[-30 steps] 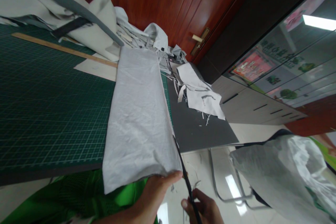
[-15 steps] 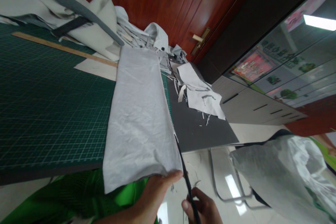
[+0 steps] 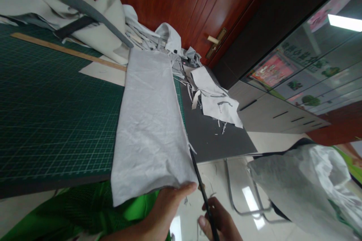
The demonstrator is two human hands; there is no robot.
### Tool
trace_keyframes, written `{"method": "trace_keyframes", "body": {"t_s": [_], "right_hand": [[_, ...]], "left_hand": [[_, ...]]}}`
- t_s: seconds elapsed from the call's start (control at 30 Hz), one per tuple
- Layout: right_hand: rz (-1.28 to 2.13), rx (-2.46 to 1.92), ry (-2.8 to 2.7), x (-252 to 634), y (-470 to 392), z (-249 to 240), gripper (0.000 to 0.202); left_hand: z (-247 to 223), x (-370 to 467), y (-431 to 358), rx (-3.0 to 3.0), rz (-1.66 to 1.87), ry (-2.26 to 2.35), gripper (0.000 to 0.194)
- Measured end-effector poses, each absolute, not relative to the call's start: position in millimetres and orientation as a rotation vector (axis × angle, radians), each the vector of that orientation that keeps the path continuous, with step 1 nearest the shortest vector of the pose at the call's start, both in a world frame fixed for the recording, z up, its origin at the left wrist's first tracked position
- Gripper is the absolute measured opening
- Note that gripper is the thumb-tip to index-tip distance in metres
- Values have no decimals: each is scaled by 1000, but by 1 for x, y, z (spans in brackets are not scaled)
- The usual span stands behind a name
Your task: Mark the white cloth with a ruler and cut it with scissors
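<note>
A long pale grey piece of fabric point(image 3: 149, 113) lies over the mat, its near end hanging past the table edge. My left hand point(image 3: 172, 203) pinches the near right corner of this fabric, thumb on top and fingers underneath. My right hand point(image 3: 220, 220) is closed around long black scissors point(image 3: 204, 192), seen edge-on. Their blades run along the fabric's right edge; how far apart the blades are cannot be made out. At the blade tips a thin fabric strip point(image 3: 192, 148) curls away from the edge.
A green cutting mat point(image 3: 62, 120) covers the table's left part, with a wooden ruler point(image 3: 68, 51) on it. Piled cloth point(image 3: 98, 26) lies at the back. White fabric pieces point(image 3: 217, 101) and thread scraps rest on the dark tabletop point(image 3: 209, 139). A large whitish sack point(image 3: 296, 180) stands right.
The thin strip at the scissor tips now curls outward from the fabric edge. My right hand and the scissors have shifted slightly; my left hand keeps its hold on the corner.
</note>
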State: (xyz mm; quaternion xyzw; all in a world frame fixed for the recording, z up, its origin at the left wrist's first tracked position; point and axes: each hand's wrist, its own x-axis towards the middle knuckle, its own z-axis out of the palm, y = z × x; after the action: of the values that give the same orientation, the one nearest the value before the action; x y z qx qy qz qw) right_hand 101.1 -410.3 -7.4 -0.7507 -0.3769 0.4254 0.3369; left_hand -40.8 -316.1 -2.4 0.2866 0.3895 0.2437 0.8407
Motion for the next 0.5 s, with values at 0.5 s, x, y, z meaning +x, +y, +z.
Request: {"method": "trace_keyframes", "body": {"t_s": [0.5], "right_hand": [[1140,-2041,-886,100,-385,3,68]], "left_hand": [[3,-42,-312,634,482,861,42]]}}
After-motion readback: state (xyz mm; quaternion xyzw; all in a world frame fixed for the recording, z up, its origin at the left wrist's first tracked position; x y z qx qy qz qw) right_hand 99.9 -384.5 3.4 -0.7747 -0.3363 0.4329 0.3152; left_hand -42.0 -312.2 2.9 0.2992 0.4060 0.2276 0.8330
